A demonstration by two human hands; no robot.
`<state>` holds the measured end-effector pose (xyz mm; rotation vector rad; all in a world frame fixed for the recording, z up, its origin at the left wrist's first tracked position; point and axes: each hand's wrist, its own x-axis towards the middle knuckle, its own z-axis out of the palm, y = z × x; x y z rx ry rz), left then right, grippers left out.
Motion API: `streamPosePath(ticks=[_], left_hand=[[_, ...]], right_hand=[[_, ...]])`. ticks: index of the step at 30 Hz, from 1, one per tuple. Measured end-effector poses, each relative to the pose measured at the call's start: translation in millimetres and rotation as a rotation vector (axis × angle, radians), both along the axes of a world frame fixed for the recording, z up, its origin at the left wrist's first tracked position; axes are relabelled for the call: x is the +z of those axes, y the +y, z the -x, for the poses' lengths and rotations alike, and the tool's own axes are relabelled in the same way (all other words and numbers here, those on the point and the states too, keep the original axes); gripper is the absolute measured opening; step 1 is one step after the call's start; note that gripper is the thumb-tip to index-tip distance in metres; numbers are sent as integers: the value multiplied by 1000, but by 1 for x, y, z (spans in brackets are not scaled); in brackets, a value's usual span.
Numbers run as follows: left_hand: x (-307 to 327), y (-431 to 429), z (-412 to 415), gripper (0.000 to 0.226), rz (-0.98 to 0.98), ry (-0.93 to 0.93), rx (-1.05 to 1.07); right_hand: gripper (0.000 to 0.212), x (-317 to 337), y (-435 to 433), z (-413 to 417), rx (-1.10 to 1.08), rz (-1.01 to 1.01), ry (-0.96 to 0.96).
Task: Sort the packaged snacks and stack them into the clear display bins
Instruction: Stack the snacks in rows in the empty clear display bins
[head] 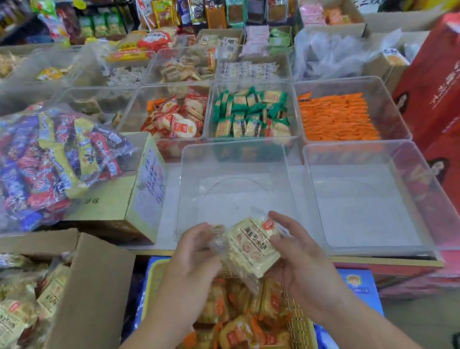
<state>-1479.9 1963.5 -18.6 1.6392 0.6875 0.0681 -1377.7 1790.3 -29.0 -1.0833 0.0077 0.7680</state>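
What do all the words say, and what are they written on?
"海玉石头饼": on the snack packet held by the left hand and right hand.
"原味": on top of the yellow carton.
Too small or blurred to read: the carton's side print, the red boxes, everything else.

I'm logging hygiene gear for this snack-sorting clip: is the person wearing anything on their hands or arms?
No. The left hand and right hand are bare, without gloves. Both forearms are uncovered, with no sleeve, watch or bracelet showing.
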Motion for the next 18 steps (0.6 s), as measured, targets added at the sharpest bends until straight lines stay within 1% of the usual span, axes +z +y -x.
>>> streamPosePath(ticks=[2, 3, 4, 5, 6, 8, 10, 11, 12, 14, 16, 17, 18], left_hand=[[-4, -1, -6, 42, 386, 30, 137], [-7, -2, -7, 42, 544, 25, 157], [-9, -3, -8, 46, 638, 23, 154], [-11, -4, -8, 50, 674, 28, 148], [-13, -5, -9, 50, 673, 34, 157], [-17, -3, -13, 39, 646, 45, 231], [-17, 4, -18, 31, 625, 59, 295], [-18, 10, -20, 30, 612, 72, 308], [-18, 15, -23, 30, 600, 89, 312], [-18, 26, -29, 29, 585, 137, 277], [-17, 36, -36, 24, 570, 157, 199], [-18, 42, -40, 21, 535, 150, 178], [-21, 48, -43, 21, 458, 138, 191]], right_hand=[[44, 1, 0, 5, 18, 16, -80], [44, 1, 1, 7, 34, 30, -126], [43, 1, 1, 10, 58, 41, -166], [44, 1, 2, 12, 95, 47, -194], [48, -1, 1, 12, 144, 53, -216], [65, -4, -4, 10, 275, 123, -301], [79, -7, -6, 4, 373, 297, -446], [80, -8, -6, 1, 388, 401, -552], [76, -9, -4, -3, 382, 506, -678], [56, -11, 1, -12, 364, 658, -927], [43, -13, 7, -23, 401, 676, -1053], [38, -16, 10, -29, 410, 677, -1086], [32, -18, 14, -34, 399, 692, -1096]])
